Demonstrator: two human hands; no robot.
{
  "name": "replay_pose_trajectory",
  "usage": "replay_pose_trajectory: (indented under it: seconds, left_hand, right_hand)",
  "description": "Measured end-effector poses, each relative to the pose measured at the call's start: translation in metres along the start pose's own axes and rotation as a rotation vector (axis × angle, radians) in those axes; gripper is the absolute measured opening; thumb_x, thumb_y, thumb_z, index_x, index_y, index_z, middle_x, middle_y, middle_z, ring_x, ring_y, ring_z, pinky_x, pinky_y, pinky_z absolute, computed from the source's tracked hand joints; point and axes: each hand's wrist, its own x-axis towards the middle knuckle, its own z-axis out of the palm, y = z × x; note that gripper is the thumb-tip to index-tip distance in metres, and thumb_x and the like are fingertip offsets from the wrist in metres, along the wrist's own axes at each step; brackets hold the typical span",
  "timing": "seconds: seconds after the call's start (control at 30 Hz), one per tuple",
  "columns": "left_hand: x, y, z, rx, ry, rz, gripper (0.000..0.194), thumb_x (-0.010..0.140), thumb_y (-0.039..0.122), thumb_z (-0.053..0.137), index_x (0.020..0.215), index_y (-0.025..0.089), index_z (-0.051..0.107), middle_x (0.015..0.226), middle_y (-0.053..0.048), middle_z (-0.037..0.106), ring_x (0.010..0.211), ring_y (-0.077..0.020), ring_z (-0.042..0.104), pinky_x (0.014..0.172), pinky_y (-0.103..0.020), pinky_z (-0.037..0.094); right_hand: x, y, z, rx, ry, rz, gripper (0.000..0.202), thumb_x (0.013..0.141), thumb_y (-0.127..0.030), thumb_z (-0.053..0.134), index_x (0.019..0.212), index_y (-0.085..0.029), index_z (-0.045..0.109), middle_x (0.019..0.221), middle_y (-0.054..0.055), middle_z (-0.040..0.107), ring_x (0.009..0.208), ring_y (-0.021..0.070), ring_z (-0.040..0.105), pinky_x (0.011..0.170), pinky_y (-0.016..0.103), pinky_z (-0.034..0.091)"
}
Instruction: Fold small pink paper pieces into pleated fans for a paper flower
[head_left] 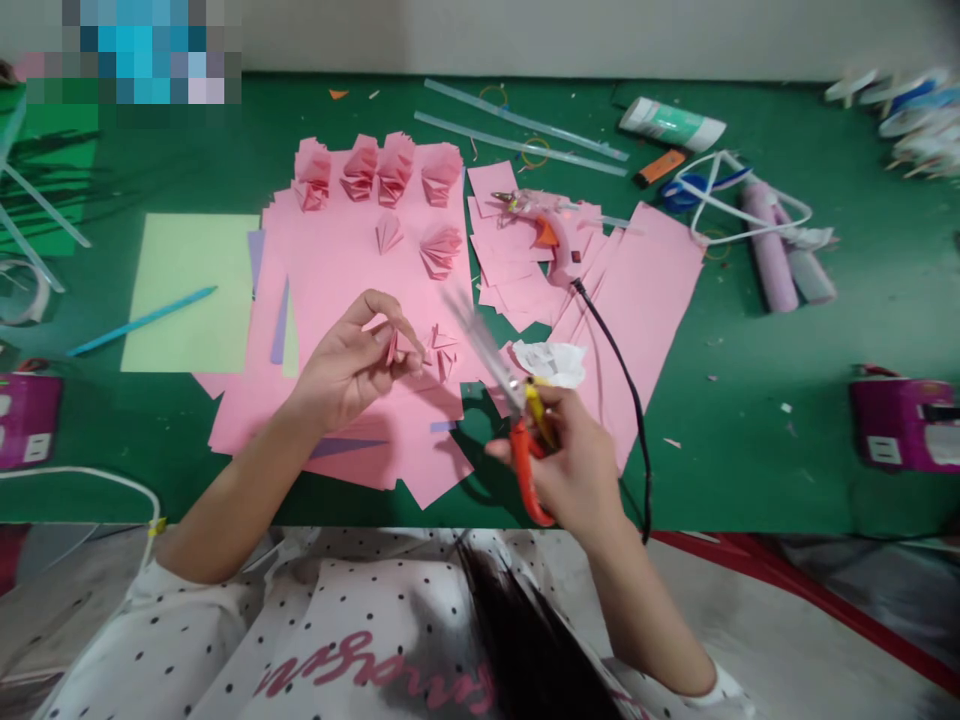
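Between the bent fingers of my left hand (356,355) is a small folded piece of pink paper (397,347), partly covered by the fingers. My right hand (574,455) grips a pair of scissors (487,350) with red and yellow handles, the blades slanting up and to the left. Just beyond my left fingertips, a small pleated pink paper piece (442,352) lies on the stacked pink sheets (345,270). Farther back on that stack sit several fan-folded pink pieces (394,170).
A pink glue gun (559,240) lies on loose pink sheets, its black cord (630,370) running to the front edge. Clear glue sticks (525,125) lie at the back. A blue pencil (150,318) crosses pale green paper (187,260). Crumpled white paper (551,362) is by my right hand.
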Motion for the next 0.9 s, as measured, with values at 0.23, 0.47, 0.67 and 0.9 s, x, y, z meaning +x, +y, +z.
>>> replay_pose_trajectory:
  seconds: [0.23,0.47,0.67,0.9]
  left_hand:
    - [0.001,-0.005,-0.003,-0.073,-0.014,0.021,0.027,0.083,0.018,0.085,0.099,0.019,0.063,0.078,0.002,0.064,0.077,-0.0129,0.070,0.075,-0.027,0.062]
    - [0.002,-0.004,-0.001,-0.071,-0.030,-0.004,0.027,0.082,0.018,0.085,0.096,0.018,0.062,0.076,0.002,0.064,0.074,-0.0116,0.069,0.074,-0.025,0.060]
    - [0.002,-0.006,-0.003,-0.058,-0.089,-0.001,0.028,0.083,0.020,0.085,0.098,0.022,0.062,0.076,0.002,0.067,0.075,-0.0112,0.068,0.076,-0.025,0.059]
    - [0.002,-0.006,-0.002,-0.061,-0.050,-0.036,0.017,0.084,0.025,0.083,0.093,0.017,0.070,0.070,0.001,0.064,0.069,-0.0100,0.065,0.072,-0.023,0.059]
  right_hand:
    - [0.013,0.023,-0.033,-0.172,0.434,0.203,0.054,0.074,-0.066,0.079,0.098,-0.019,0.068,0.089,0.009,0.075,0.071,0.0246,0.071,0.068,0.037,0.054]
    - [0.013,0.041,-0.048,-0.575,0.464,0.347,0.043,0.082,-0.061,0.068,0.092,-0.019,0.068,0.088,0.016,0.075,0.084,0.0364,0.068,0.074,0.045,0.049]
    - [0.014,0.052,-0.045,-0.556,0.361,0.403,0.050,0.077,-0.058,0.074,0.101,-0.014,0.073,0.093,0.019,0.078,0.078,0.0354,0.069,0.073,0.043,0.046]
    - [0.006,0.024,-0.051,-0.542,0.390,0.169,0.054,0.090,-0.067,0.061,0.097,-0.015,0.076,0.080,0.012,0.074,0.071,0.0293,0.067,0.070,0.041,0.046]
